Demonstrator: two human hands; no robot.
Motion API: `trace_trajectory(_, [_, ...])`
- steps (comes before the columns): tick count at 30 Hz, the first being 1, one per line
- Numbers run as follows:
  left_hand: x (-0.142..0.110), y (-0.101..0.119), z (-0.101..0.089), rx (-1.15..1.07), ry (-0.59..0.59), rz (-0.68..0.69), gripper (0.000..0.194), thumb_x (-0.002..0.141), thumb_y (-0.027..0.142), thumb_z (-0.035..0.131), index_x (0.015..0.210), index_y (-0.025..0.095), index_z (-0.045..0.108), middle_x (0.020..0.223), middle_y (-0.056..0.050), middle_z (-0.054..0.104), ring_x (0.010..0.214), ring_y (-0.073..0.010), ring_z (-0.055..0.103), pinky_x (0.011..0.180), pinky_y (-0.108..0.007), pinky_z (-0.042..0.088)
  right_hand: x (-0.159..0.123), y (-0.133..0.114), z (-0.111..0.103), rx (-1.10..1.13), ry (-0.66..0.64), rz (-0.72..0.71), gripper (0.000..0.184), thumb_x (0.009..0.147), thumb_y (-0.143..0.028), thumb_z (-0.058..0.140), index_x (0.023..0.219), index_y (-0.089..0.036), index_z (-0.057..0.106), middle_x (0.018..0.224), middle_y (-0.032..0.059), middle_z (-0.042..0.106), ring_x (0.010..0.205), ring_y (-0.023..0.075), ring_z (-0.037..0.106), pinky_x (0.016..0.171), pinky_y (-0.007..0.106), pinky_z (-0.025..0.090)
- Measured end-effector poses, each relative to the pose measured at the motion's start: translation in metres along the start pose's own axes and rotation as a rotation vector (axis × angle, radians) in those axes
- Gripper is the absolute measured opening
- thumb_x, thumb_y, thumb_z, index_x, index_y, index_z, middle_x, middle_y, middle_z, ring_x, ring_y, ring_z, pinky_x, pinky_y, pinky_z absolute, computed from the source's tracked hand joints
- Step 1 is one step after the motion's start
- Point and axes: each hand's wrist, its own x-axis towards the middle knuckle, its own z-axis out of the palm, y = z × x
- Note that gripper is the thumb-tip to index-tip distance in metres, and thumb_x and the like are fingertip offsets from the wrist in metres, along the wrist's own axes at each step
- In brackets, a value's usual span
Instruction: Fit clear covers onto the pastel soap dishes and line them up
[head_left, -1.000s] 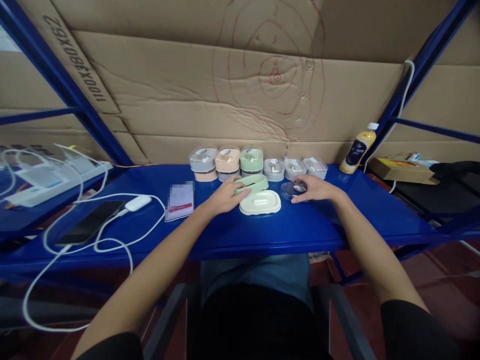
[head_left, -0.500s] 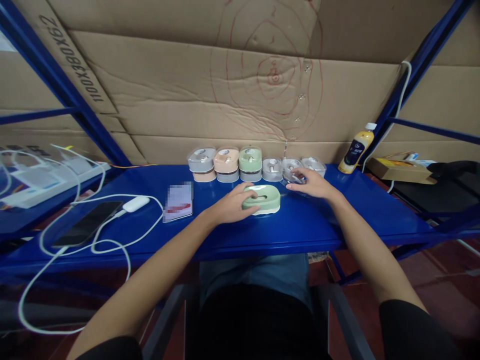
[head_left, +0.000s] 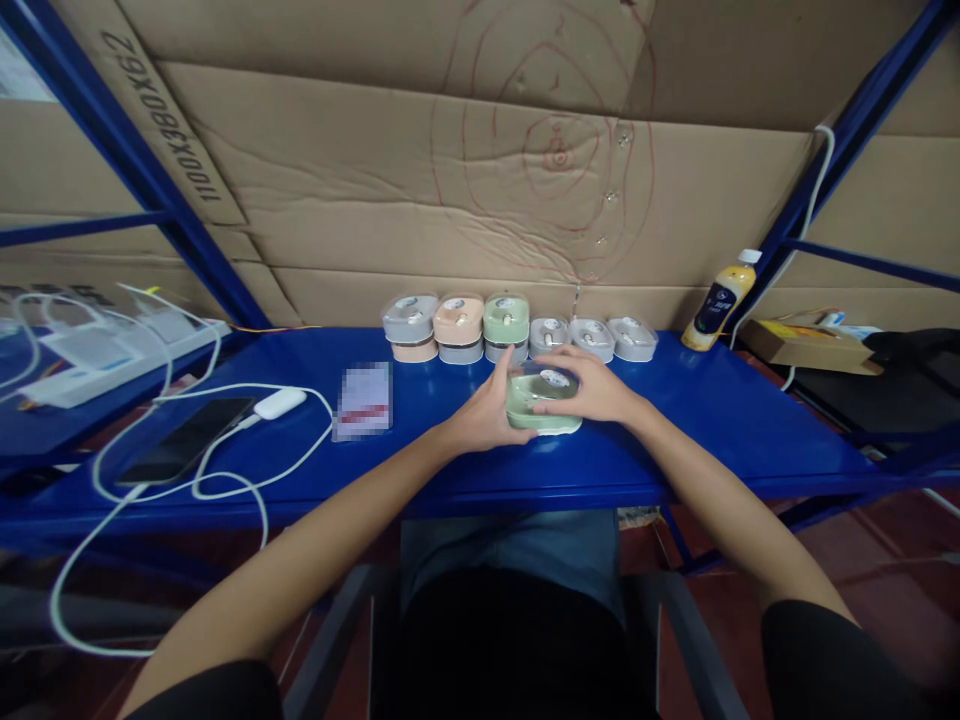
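A light green soap box (head_left: 546,419) sits on the blue table in front of me. A clear lid (head_left: 553,380) with a round white sticker is on top of it. My right hand (head_left: 596,388) grips the lid from the right, thumb at the near side and fingers over the far side. My left hand (head_left: 487,408) is curved around the left end of the green box, thumb low at its near side and fingers at the far side. Whether the lid is fully seated cannot be seen.
Behind stand stacked boxes in grey (head_left: 410,318), peach (head_left: 459,318) and green (head_left: 506,318), and smaller grey boxes (head_left: 592,340) in a row. A pixelated flat item (head_left: 363,400), a phone (head_left: 187,440) and white cables are leftward. A juice bottle (head_left: 720,305) stands right.
My right hand has brought the clear lid from near the back row leftward onto the green box. My left hand has shifted to the box's left end. The view has moved slightly.
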Motion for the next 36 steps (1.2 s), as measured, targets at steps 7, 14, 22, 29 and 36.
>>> trace_trajectory(7, [-0.001, -0.002, 0.003, 0.007, 0.011, 0.07, 0.153, 0.07, 0.036, 0.092, 0.177, 0.024, -0.017, 0.184, -0.026, 0.004, 0.172, -0.0487, 0.017, 0.136, -0.066, 0.03, 0.0, -0.002, 0.009, -0.107, -0.083, 0.03, 0.088, 0.076, -0.078, 0.088, 0.146, -0.028, 0.074, 0.127, 0.0141, 0.069, 0.117, 0.0394, 0.071, 0.108, 0.06, 0.058])
trace_trajectory(14, [0.003, -0.014, 0.003, -0.054, -0.034, 0.032, 0.153, 0.068, 0.051, 0.099, 0.178, 0.023, -0.003, 0.176, -0.028, 0.034, 0.165, -0.05, 0.035, 0.131, -0.07, 0.036, 0.001, 0.0, 0.013, -0.134, -0.162, 0.022, 0.089, 0.082, -0.08, 0.082, 0.156, -0.032, 0.066, 0.12, 0.0126, 0.07, 0.116, 0.0394, 0.07, 0.104, 0.061, 0.059])
trace_trajectory(22, [0.003, -0.009, -0.004, -0.017, -0.038, -0.014, 0.143, 0.065, 0.052, 0.1, 0.176, 0.019, 0.016, 0.164, -0.027, 0.053, 0.153, -0.0478, 0.052, 0.125, -0.068, 0.043, -0.008, 0.008, 0.005, -0.024, -0.22, -0.057, 0.09, 0.086, -0.07, 0.085, 0.164, -0.036, 0.057, 0.149, 0.0117, 0.065, 0.13, 0.0384, 0.068, 0.112, 0.057, 0.058])
trace_trajectory(29, [0.003, -0.018, -0.01, 0.048, -0.022, 0.056, 0.108, 0.068, 0.048, 0.097, 0.161, 0.021, 0.047, 0.163, -0.019, 0.057, 0.151, -0.0433, 0.055, 0.126, -0.062, 0.045, -0.009, 0.024, 0.009, 0.043, -0.214, -0.108, 0.107, 0.076, -0.072, 0.092, 0.168, -0.036, 0.051, 0.155, 0.0118, 0.062, 0.142, 0.0397, 0.063, 0.119, 0.059, 0.052])
trace_trajectory(36, [0.002, -0.025, -0.022, 0.055, -0.086, 0.086, 0.111, 0.069, 0.044, 0.096, 0.164, 0.02, 0.043, 0.165, -0.021, 0.053, 0.153, -0.043, 0.053, 0.129, -0.063, 0.042, -0.011, 0.034, 0.011, 0.064, -0.234, -0.077, 0.114, 0.072, -0.066, 0.097, 0.169, -0.031, 0.05, 0.138, 0.0123, 0.072, 0.127, 0.0381, 0.069, 0.114, 0.058, 0.054])
